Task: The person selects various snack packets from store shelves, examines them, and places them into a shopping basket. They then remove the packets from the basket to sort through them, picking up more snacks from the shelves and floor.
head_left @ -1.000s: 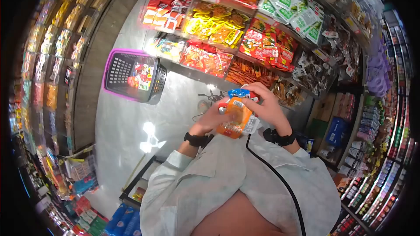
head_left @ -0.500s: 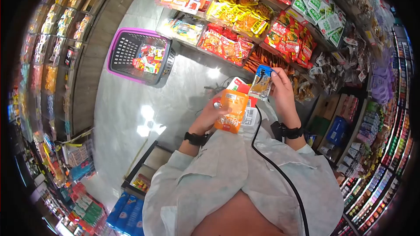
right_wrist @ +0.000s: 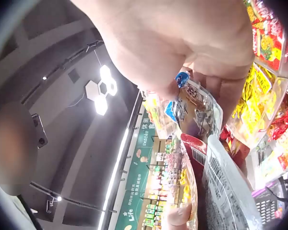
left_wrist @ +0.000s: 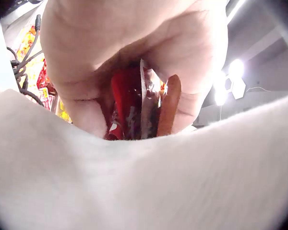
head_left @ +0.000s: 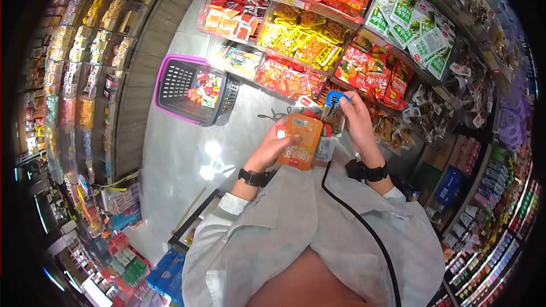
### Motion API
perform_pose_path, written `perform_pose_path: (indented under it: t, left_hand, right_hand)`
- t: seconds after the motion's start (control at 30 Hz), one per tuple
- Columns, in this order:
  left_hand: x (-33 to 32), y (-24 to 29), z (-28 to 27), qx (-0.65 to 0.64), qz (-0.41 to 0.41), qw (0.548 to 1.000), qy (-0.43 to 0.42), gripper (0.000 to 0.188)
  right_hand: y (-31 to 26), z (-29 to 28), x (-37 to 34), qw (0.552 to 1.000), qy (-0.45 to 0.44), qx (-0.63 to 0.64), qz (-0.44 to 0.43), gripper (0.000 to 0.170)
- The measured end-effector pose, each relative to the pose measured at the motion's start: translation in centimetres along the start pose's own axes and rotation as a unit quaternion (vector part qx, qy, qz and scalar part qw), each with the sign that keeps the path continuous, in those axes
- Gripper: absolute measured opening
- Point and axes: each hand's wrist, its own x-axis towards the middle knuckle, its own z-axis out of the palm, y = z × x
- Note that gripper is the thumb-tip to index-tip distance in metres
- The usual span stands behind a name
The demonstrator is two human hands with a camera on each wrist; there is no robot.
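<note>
My left hand (head_left: 271, 148) grips a small stack of snack packets, thumb across the front of an orange packet (head_left: 307, 128). Behind that one show red packaging and a whitish packet (head_left: 324, 151) with a printed label. Edges of the stack, among them a red packet (left_wrist: 126, 93), fill the left palm in the left wrist view. Just right of the stack, my right hand (head_left: 359, 119) pinches a blue-topped clear packet (head_left: 333, 100) by its top corner. Brownish contents show through this packet in the right wrist view, where its lower end overlaps the stack.
A grey basket with a purple rim (head_left: 165, 88) stands on the floor ahead, packets inside. Snack bins (head_left: 307, 37) slope up in front and to the right. More shelves (head_left: 85, 68) line the left. A black cable (head_left: 355, 210) runs down over the shirt.
The right hand has drawn the blue-topped packet away from the stack to the right, then brought it back closer, turned more edge-on. The left hand keeps its grip on the stack.
</note>
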Motion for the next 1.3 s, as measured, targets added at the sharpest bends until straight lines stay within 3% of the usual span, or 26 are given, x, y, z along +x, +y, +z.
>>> perform_pose_path:
  t: [0.2, 0.3, 0.33, 0.47, 0.57, 0.8, 0.93, 1.07, 1.17, 1.3]
  left_hand:
    - [3.4, -0.1, 2.1, -0.041, 0.014, 0.999, 0.033, 0.054]
    - [4.6, 0.6, 2.6, 0.006, 0.002, 1.0, 0.017, 0.053]
    - [4.7, 0.9, 2.5, 0.018, -0.001, 1.0, 0.022, 0.053]
    - [5.9, 2.2, 0.6, 0.018, -0.014, 1.0, -0.006, 0.054]
    - [6.3, 3.1, -1.7, -0.004, -0.032, 0.999, -0.012, 0.055]
    - [3.3, 6.7, -10.0, -0.026, -0.053, 0.997, -0.049, 0.062]
    - [1.8, 8.2, -16.4, -0.078, -0.022, 0.993, -0.083, 0.061]
    - [0.5, 10.6, -19.8, -0.096, -0.02, 0.992, -0.073, 0.06]
    - [0.4, 11.1, -21.6, -0.092, -0.035, 0.994, -0.053, 0.059]
    - [1.1, 11.7, -21.8, -0.083, -0.065, 0.994, -0.031, 0.055]
  right_hand:
    - [-0.6, -4.4, 2.1, 0.998, 0.031, -0.05, 0.015, 0.014]
    - [-0.5, -6.2, 2.9, 0.999, 0.046, -0.007, -0.01, 0.016]
    - [-0.9, -6.9, 2.9, 0.999, 0.043, -0.007, 0.023, 0.018]
    - [-2.0, -6.0, 3.1, 0.993, 0.113, 0.019, 0.004, 0.021]
    - [-1.5, -4.2, 3.4, 0.982, 0.176, 0.023, -0.056, 0.02]
    - [0.7, 5.5, 4.5, 0.972, 0.217, 0.078, -0.046, 0.019]
    - [2.8, 12.2, 5.8, 0.98, 0.159, 0.028, -0.115, 0.014]
    - [4.9, 15.1, 6.6, 0.962, 0.176, -0.151, -0.143, 0.014]
    - [3.9, 18.5, 6.9, 0.976, 0.181, 0.033, -0.118, 0.017]
    - [4.3, 17.2, 8.2, 0.982, 0.169, -0.003, -0.086, 0.019]
